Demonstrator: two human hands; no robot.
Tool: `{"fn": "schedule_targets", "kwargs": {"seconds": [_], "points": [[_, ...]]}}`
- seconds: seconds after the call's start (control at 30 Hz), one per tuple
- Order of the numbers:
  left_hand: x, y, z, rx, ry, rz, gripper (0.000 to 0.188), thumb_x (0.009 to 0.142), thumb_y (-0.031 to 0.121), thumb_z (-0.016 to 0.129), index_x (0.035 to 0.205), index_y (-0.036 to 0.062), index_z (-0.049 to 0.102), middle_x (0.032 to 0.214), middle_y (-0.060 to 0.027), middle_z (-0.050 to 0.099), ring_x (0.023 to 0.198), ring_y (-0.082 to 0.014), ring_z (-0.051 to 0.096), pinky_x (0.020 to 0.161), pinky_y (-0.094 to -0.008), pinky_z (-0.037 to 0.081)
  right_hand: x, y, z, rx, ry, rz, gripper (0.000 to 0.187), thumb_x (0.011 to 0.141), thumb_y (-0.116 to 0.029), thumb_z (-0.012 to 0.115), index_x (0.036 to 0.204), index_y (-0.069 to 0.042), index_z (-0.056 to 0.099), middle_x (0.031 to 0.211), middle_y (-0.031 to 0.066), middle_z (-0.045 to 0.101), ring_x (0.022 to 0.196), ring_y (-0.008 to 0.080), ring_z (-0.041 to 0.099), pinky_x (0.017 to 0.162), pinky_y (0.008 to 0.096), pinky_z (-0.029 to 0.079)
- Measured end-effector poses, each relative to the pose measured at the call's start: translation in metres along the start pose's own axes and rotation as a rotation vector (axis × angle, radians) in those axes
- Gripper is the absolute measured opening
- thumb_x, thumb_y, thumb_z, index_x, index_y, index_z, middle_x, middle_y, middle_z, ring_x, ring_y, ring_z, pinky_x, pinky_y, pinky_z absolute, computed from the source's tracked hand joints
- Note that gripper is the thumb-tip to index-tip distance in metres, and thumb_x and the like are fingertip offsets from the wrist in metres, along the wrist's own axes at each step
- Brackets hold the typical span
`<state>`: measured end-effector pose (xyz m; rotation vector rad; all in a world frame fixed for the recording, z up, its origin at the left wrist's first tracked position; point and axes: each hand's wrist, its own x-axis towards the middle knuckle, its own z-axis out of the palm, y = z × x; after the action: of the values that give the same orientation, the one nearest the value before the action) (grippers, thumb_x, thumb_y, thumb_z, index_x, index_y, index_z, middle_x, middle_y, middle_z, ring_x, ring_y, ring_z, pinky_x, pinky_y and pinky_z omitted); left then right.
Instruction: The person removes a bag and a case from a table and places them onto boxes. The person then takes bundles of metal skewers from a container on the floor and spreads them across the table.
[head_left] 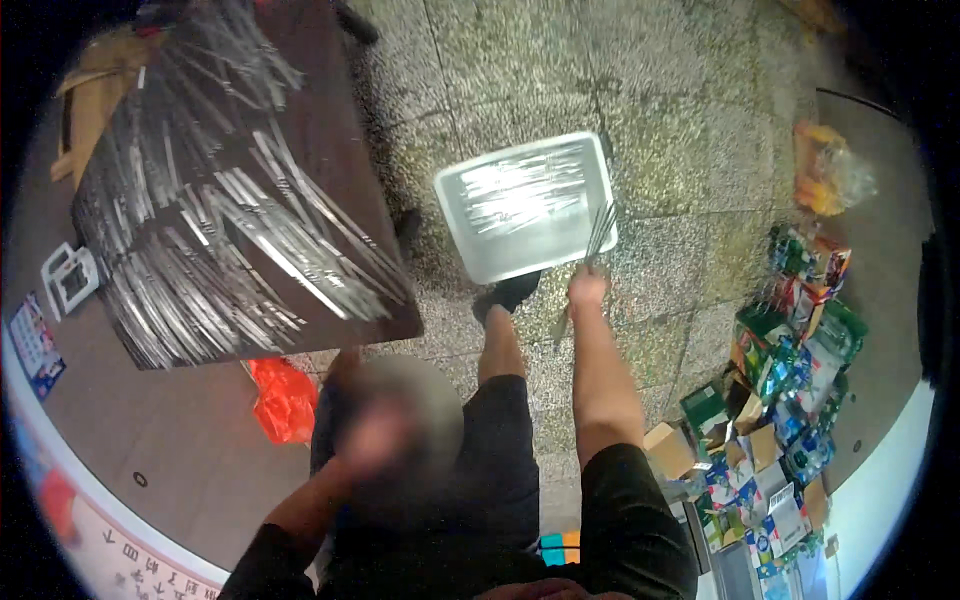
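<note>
My right hand (587, 288) is closed around a small bundle of thin, long strips (600, 232), whose upper ends fan out over the right front corner of a white plastic tub (455, 225). Inside the tub lie many shiny silvery strips (525, 190), mostly side by side. Near my lap, my left hand (380, 435) is smeared by a blur, so its fingers cannot be made out. To the left, a dark brown table (335, 110) bears rows of similar silvery strips (270, 250), some in neat rows and others scattered.
The tub stands on a speckled tile floor (680, 130), near my foot. A red plastic bag (283, 400) lies by the table's near edge. At right is a heap of cartons and packaging (770, 440), with an orange bag (820, 170) beyond. A white frame-like object (70, 280) lies left of the table.
</note>
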<state>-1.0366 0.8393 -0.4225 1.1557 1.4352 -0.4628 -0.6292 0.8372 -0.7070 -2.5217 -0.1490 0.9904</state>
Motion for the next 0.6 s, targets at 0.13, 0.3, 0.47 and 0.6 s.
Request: {"fn": "schedule_targets", "kwargs": {"seconds": [0.13,0.3,0.47,0.6], "points": [[0.074,0.013,0.07,-0.038,-0.079,-0.121,0.027,0.09,0.026,0.056,0.103,0.0027,0.059,0.091,-0.0103,0.065,0.083,-0.0222,0.062,0.074,-0.0312,0.05,0.05,0.001,0.112,0.354,-0.211,0.464,0.025,0.087,-0.022,0.051,0.102,-0.004,0.059,0.076,0.007,0.056,0.062,0.017,0.051,0.05,0.0326,0.039],[0.187,0.016,0.133,-0.239,-0.364,-0.087,0.027,0.09,0.025,0.056,0.105,0.0026,0.059,0.092,-0.0106,0.065,0.083,-0.0215,0.062,0.074,-0.0303,0.05,0.207,0.166,0.236,0.208,-0.212,0.292,0.038,0.087,-0.033,0.053,0.112,-0.004,0.06,0.099,0.012,0.062,0.086,0.0246,0.059,0.073,0.0355,0.051],[0.263,-0.007,0.155,-0.378,-0.498,-0.145,0.028,0.091,0.025,0.056,0.107,0.0024,0.059,0.093,-0.011,0.065,0.084,-0.0208,0.062,0.074,-0.0294,0.051,0.244,0.164,0.331,0.018,-0.066,0.317,0.064,0.075,-0.049,0.063,0.118,-0.003,0.052,0.118,0.0144,0.051,0.108,0.0244,0.05,0.086,0.0352,0.046],[0.285,-0.029,0.153,-0.47,-0.502,-0.26,0.028,0.091,0.025,0.056,0.108,0.0024,0.058,0.094,-0.0113,0.064,0.084,-0.0203,0.062,0.074,-0.0287,0.051,0.191,0.026,0.354,0.038,0.08,0.61,0.106,0.063,-0.063,0.07,0.131,0.007,0.031,0.133,0.0239,0.037,0.122,0.0303,0.041,0.094,0.0403,0.042]]}}
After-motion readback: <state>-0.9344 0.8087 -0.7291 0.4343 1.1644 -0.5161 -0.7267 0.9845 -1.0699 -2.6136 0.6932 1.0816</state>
